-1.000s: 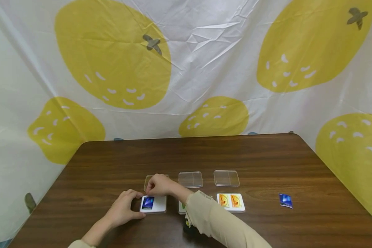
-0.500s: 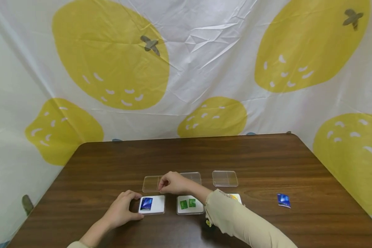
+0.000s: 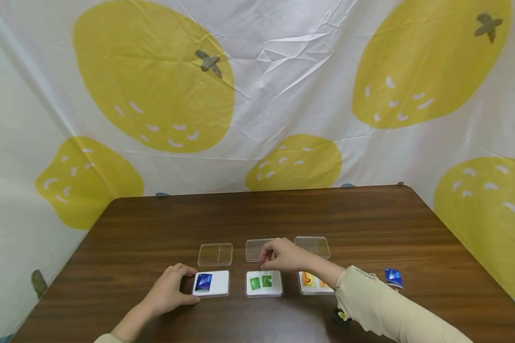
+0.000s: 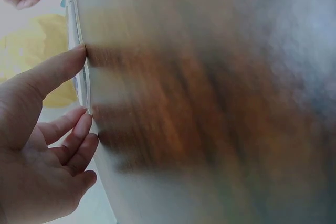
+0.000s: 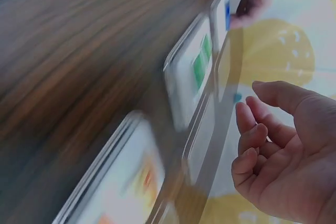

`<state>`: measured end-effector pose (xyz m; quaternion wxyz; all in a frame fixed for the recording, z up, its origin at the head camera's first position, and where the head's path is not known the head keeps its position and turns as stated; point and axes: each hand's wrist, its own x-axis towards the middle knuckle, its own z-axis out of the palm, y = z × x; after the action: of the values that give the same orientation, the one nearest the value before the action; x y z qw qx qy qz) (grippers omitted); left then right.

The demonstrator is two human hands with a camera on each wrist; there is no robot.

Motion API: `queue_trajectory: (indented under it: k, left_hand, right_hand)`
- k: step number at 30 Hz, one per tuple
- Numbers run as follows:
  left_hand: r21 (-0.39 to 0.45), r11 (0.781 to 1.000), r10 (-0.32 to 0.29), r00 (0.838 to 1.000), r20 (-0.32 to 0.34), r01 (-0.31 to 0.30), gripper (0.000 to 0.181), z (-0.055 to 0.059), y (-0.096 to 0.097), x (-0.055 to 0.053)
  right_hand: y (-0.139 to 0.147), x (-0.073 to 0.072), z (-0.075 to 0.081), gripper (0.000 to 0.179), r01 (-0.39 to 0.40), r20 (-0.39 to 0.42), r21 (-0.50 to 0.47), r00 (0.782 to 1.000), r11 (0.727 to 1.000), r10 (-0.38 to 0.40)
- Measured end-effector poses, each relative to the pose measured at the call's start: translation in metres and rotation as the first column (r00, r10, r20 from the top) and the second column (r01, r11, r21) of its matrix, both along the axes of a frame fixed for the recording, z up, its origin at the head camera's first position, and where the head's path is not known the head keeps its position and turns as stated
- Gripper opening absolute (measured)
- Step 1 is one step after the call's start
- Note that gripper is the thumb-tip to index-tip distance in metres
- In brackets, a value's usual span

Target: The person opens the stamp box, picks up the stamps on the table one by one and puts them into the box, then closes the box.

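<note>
In the head view my left hand [image 3: 169,288] steadies the left shallow case [image 3: 219,283] by its left corners, thumb on the near side and fingers on the far side. That case is clear with a white inside and bears one blue picture piece [image 3: 203,282] on its left half. My right hand [image 3: 285,255] hovers above the middle case [image 3: 276,289], which carries two green pieces [image 3: 255,283]. In the right wrist view the right fingers [image 5: 252,137] are loosely curled with nothing between them. The right forearm partly covers the right case [image 3: 305,286] with its orange pieces.
Behind the cases lie clear lids [image 3: 215,255], the middle and right ones partly hidden by the right hand and arm. A loose blue piece [image 3: 393,276] lies on the brown table [image 3: 176,224] to the right. A lemon-print curtain [image 3: 283,95] hangs behind.
My right hand has moved right, from the left case to above the middle case. The left hand stays at the left case, whose blue piece is in the same place.
</note>
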<state>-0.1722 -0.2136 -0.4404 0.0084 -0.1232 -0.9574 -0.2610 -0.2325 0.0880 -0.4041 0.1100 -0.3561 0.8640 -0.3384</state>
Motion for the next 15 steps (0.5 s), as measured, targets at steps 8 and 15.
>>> queue_trajectory:
  k: [8, 15]
  left_hand:
    - [0.008, 1.0, -0.004, 1.0, 0.007, 0.003, 0.056, 0.001, 0.0, 0.0]
    - [0.009, 1.0, -0.001, 1.0, -0.004, 0.001, 0.055, 0.0, 0.0, 0.0]
  right_hand:
    - [0.069, 0.011, 0.004, 0.011, 0.025, -0.022, -0.035, 0.999, 0.999, -0.025]
    - [0.123, 0.021, 0.004, 0.02, 0.115, 0.017, -0.074, 0.993, 0.991, -0.114]
